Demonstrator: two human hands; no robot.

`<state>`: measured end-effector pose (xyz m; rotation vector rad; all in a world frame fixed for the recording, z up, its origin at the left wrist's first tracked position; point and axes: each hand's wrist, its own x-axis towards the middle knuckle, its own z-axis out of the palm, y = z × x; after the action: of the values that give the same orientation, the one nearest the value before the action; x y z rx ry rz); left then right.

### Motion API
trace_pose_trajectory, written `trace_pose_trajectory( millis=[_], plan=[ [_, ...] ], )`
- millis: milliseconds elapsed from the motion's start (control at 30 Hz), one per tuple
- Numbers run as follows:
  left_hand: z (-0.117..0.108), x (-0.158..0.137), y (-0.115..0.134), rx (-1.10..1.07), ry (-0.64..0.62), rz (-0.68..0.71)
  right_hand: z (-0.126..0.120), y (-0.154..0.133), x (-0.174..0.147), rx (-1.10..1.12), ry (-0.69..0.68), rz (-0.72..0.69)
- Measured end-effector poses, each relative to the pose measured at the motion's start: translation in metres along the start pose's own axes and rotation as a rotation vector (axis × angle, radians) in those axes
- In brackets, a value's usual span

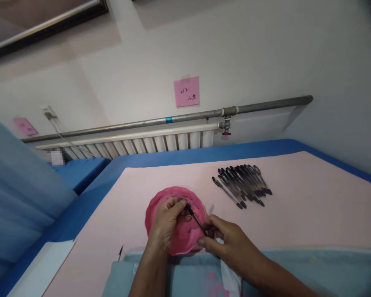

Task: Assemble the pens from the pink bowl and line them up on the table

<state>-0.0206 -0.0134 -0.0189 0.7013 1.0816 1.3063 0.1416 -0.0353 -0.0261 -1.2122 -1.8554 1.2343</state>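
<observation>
Both hands hold one black-capped pen (196, 218) slantwise above a pink scalloped bowl (153, 206). My left hand (168, 220) pinches the pen's upper, dark end over the middle of the bowl. At the bowl's right edge, my right hand (224, 239) grips the lower end between thumb and fingers. Small dark bits, too small to name, lie in the bowl. Something white (230, 278) hangs below my right hand. To the right, a pile of several clear-barrelled pens with black caps (241, 183) lies on the pink table covering.
The pink covering (309, 206) lies over a blue surface (185, 157). A thin dark-tipped object (120, 252) sits left of the bowl, near light-blue cloth (284, 268). White paper (45, 264) is at lower left, beside a blue curtain (15, 198). A radiator (160, 142) and pipe (136, 123) run behind.
</observation>
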Motion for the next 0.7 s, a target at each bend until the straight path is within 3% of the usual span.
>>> trace_pose_trajectory(
  millis=[100, 233, 467, 700],
  plan=[
    [0.000, -0.001, 0.000, 0.022, -0.033, 0.001, 0.000, 0.002, 0.000, 0.028, 0.002, 0.012],
    [0.001, -0.002, 0.001, 0.059, -0.065, -0.003, 0.000, 0.002, 0.000, 0.097, -0.111, 0.043],
    [0.006, -0.006, -0.001, 0.116, -0.130, -0.018, 0.001, -0.002, 0.000, 0.117, 0.040, 0.093],
    [0.003, -0.010, 0.006, 0.048, -0.210, -0.009, -0.001, -0.008, -0.002, 0.472, -0.135, 0.184]
  ],
)
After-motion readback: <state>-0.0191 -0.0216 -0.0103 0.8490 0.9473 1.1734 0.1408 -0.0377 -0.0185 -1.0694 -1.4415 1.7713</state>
